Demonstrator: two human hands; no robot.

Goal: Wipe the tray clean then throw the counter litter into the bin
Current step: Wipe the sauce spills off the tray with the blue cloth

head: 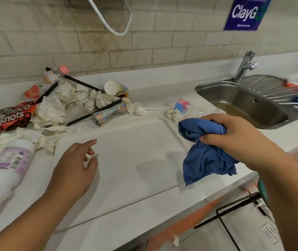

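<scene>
Here the right hand [235,131] grips the blue cloth [204,156]; left hand [75,171] hovers loose-fingered.

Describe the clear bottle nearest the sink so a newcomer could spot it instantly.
Start at the steel sink and look left along the counter to the far right corner of the tray. A crushed clear plastic bottle lies there beside crumpled tissue. Its blue-and-red label and place apart from the main litter pile distinguish it from the pink-capped bottle.
</scene>
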